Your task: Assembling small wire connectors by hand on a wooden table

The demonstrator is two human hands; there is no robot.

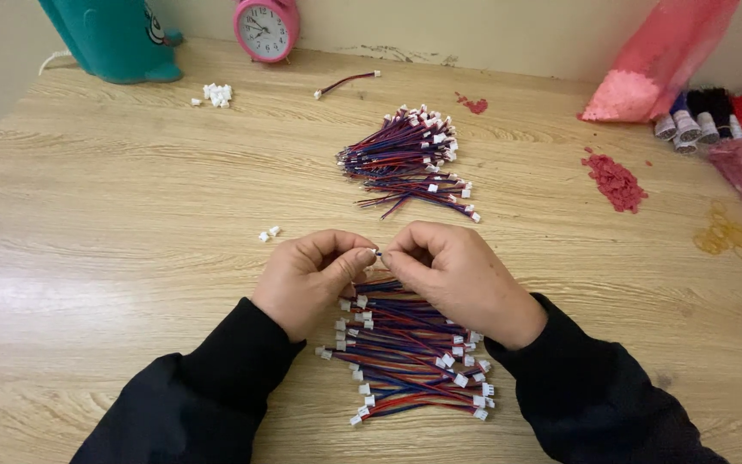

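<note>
My left hand (309,279) and my right hand (454,275) meet fingertip to fingertip above a near pile of short red-and-blue wire leads (414,365) with white plug ends. Both pinch one small piece between them, apparently a wire end with its connector (377,253), mostly hidden by the fingers. A second, tidier pile of the same wire leads (410,159) lies farther back on the wooden table (113,241). Two loose white connectors (269,233) lie left of my hands.
At the back stand a teal container (118,39) and a pink alarm clock (265,29), with a small heap of white connectors (216,94) and a single wire lead (347,82). Right side: pink bag of beads (659,60), thread spools (702,120), red bits (616,182), yellow rubber bands (727,238).
</note>
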